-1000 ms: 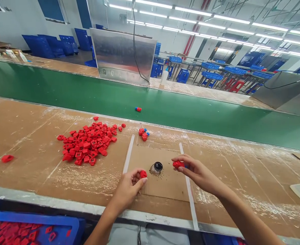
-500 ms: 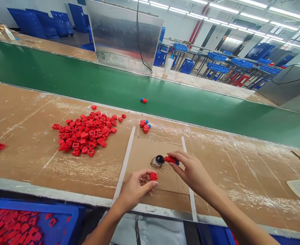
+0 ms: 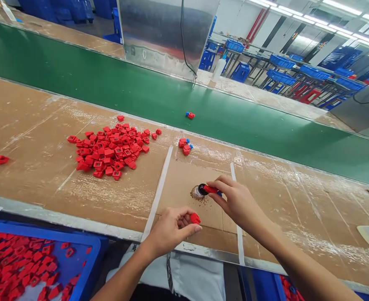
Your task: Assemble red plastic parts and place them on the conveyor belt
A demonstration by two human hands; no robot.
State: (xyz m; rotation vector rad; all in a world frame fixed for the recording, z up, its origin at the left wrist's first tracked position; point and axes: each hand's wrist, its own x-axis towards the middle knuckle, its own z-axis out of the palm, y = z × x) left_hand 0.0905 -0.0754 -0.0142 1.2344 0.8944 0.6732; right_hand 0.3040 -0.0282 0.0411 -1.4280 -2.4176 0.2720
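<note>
The right hand [image 3: 239, 202] has thumb and fingers closed on a red plastic piece [image 3: 210, 189] with a blue end, its tip at the dark top of a small glass jar [image 3: 198, 192]. The left hand [image 3: 170, 233] has its fingers curled, pinching a small red piece [image 3: 195, 218]. The jar stands on a cardboard sheet [image 3: 184, 184], dark specks [image 3: 199, 201] scattered around it. A heap of red pieces [image 3: 109, 150] lies at 10 o'clock, a blue crate [image 3: 40, 228] at 7 o'clock, and a green conveyor belt [image 3: 77, 85] at 12 o'clock.
</note>
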